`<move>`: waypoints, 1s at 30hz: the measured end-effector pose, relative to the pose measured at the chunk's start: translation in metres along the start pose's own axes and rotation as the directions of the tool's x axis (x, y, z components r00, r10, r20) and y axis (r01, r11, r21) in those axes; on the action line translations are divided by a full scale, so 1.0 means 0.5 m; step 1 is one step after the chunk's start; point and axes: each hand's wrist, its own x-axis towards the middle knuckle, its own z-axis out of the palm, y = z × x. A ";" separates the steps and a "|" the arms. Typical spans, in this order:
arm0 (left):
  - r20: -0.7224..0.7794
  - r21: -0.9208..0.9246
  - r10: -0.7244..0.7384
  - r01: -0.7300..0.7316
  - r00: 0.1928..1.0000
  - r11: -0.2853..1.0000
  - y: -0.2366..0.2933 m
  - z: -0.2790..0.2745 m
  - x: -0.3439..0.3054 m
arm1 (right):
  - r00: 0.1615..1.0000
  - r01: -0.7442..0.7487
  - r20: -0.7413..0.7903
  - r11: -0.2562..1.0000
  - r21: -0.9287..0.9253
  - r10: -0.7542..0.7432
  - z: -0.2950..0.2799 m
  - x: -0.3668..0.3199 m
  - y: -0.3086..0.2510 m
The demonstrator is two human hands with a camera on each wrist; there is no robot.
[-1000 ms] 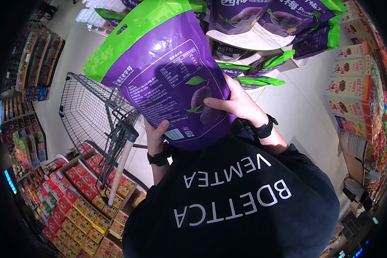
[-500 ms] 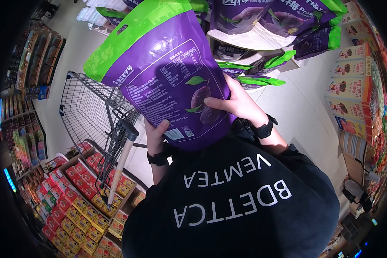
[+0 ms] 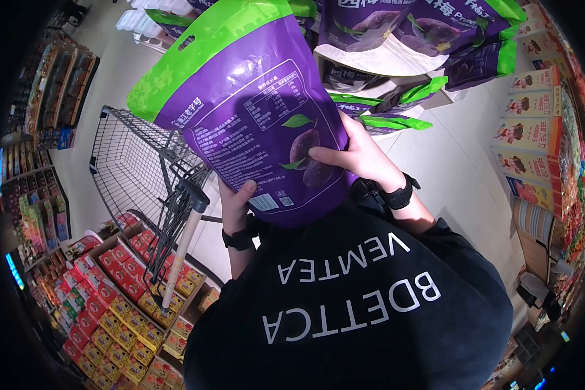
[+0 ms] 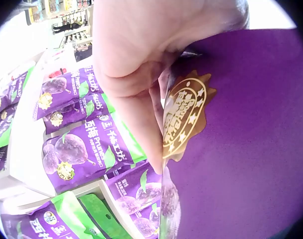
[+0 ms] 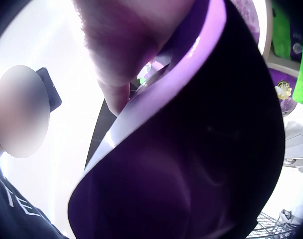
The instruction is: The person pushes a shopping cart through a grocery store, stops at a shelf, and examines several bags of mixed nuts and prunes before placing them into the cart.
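Note:
In the head view, a large purple bag (image 3: 266,136) with a green top edge and a cut-out handle is held tilted before the chest, its printed text and plum picture towards the head. The left hand (image 3: 235,198) grips the lower left edge, thumb on the printed side. At the lower right edge, the right hand (image 3: 364,155) pinches it, thumb by the plum picture. A gold badge (image 4: 189,117) shows beside the left hand (image 4: 134,55) in the left wrist view. The right wrist view has the right hand (image 5: 126,40) at the bag's (image 5: 151,174) bent edge.
Similar purple bags (image 3: 370,26) fill a tiered stand ahead. A wire shopping cart (image 3: 136,162) stands at the left, its handle (image 3: 182,253) near the red and yellow boxes (image 3: 120,312). Stacked cartons (image 3: 526,136) line the right side.

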 end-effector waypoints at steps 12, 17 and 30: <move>-0.015 -0.011 0.002 -0.002 1.000 1.000 -0.008 -0.007 0.001 | 1.000 -0.004 -0.005 1.000 -0.007 0.004 0.004 0.002 -0.002; 0.006 -0.004 -0.005 0.005 1.000 1.000 -0.005 -0.009 0.002 | 0.999 -0.032 -0.010 0.999 0.021 0.032 0.005 0.002 -0.005; -0.003 -0.003 -0.006 0.006 1.000 1.000 -0.005 -0.007 0.004 | 1.000 -0.002 -0.013 1.000 0.012 0.002 0.004 0.005 -0.001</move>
